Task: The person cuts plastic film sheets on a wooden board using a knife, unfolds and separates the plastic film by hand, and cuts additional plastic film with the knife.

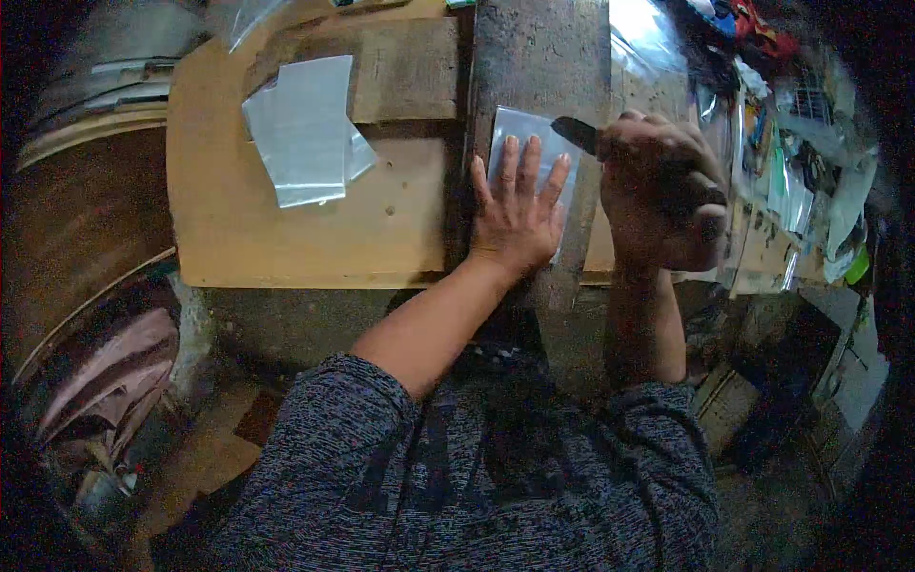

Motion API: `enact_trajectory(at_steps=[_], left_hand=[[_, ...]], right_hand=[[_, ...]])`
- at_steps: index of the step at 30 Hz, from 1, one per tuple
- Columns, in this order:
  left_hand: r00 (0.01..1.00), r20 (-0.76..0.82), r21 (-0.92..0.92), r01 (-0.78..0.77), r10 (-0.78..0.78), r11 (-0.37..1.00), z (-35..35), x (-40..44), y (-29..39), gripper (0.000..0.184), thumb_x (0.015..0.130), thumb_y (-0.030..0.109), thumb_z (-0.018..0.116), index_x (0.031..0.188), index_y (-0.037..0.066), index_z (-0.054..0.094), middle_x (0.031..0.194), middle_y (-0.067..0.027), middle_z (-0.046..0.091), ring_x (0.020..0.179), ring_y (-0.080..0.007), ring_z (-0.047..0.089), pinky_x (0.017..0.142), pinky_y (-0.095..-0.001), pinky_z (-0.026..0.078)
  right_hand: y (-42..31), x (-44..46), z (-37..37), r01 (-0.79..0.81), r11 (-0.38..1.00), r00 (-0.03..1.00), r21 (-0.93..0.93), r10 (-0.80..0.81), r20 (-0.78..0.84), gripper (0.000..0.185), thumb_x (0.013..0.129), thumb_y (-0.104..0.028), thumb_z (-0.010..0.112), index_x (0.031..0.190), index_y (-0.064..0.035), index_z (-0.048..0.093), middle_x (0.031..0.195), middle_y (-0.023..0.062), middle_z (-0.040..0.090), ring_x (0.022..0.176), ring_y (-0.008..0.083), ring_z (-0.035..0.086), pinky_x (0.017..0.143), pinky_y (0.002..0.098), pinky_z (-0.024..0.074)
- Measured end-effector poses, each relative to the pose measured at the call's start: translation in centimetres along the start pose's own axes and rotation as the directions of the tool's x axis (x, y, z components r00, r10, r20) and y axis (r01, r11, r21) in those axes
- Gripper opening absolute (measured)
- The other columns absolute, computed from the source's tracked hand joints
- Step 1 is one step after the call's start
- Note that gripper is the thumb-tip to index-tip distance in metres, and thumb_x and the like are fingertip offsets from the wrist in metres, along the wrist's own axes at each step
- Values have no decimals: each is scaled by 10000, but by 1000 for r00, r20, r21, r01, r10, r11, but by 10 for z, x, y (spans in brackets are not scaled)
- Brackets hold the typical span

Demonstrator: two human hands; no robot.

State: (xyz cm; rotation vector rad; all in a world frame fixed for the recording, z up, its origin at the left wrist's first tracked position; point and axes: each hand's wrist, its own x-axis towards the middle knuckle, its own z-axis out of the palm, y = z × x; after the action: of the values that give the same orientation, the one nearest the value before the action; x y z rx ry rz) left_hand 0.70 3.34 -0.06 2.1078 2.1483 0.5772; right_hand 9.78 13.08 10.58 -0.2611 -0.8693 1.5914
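My left hand [518,217] lies flat with its fingers spread on a translucent plastic sheet [524,122], pressing it onto a dark wooden board [541,57]. In my right hand [662,191], which is closed, is a knife; its dark blade [576,135] points left, over or against the sheet's upper right edge. Whether the blade touches the plastic I cannot tell. The knife's handle is hidden by my fingers, and this hand is slightly blurred. Left of the board, several similar plastic sheets [310,133] are piled unevenly.
The light wooden table [410,229] ends at a front edge close to my body. Plastic bags [853,210] and mixed clutter crowd the right side. A flat wooden piece [405,71] lies behind the piled sheets. Crumpled brownish-pink cloth [114,372] is at lower left.
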Motion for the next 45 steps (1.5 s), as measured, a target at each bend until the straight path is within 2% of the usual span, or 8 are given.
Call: enact_trajectory(at_steps=[10,14,22,27,33,36,37,45], left_hand=[[1000,7,34,-18,18,999,1,1,1,634,803,333,551,1382,175,345,1439,-200,266,1335,-418,224,1002,-691,133],[1000,11,43,-4,3,999,-2,3,1,636,797,332,556,1385,208,348,1439,-184,280,1338,-404,226,1005,-679,149],[997,-63,44,-34,36,998,3,-4,1,602,770,339,587,1339,241,417,1334,-122,400,1285,-344,293,993,-616,228],[996,-65,68,-49,54,996,7,-6,-2,497,780,363,569,1247,223,475,1284,-121,402,1255,-342,312,995,-614,210],[994,-113,19,-10,12,1000,6,-16,-2,471,788,358,569,1224,192,508,1280,-129,397,1269,-341,291,1000,-624,186],[998,-53,69,-23,27,997,7,-9,-1,509,787,357,568,1256,174,491,1296,-133,393,1269,-348,292,998,-624,190],[999,-44,19,-27,28,999,6,-9,0,536,787,358,568,1278,166,474,1306,-135,390,1270,-352,291,998,-623,192],[996,-73,35,-39,42,999,6,-4,-2,582,779,358,576,1315,186,429,1320,-136,389,1265,-351,309,997,-610,213]], right_hand=[[-20,10,-7,81,964,997,-255,-81,7,563,760,-561,569,914,-21,530,771,82,476,697,239,418,662,393,345],[-30,7,-5,130,964,986,-231,-102,128,531,773,-538,568,895,-24,523,746,71,450,720,242,424,679,393,346],[-19,2,8,66,996,981,-61,-76,-179,593,772,-585,551,912,-9,531,750,70,444,734,236,432,712,399,349],[-9,-8,30,81,986,996,-148,-74,51,638,770,-607,541,962,2,540,790,83,470,766,243,445,727,403,366],[9,-18,65,23,1000,974,-3,-23,-225,624,767,-599,548,1010,-25,543,856,113,517,795,263,444,745,418,373],[24,-4,26,-60,976,995,-211,76,69,652,737,-606,591,1077,-53,535,935,130,539,868,287,478,806,436,388],[22,-6,28,-87,990,996,107,84,32,659,740,-597,594,1088,-41,529,953,135,541,881,285,485,820,438,387],[7,-5,23,-30,999,996,-13,29,-79,565,757,-519,602,982,-8,514,822,68,444,799,246,452,777,417,369]])
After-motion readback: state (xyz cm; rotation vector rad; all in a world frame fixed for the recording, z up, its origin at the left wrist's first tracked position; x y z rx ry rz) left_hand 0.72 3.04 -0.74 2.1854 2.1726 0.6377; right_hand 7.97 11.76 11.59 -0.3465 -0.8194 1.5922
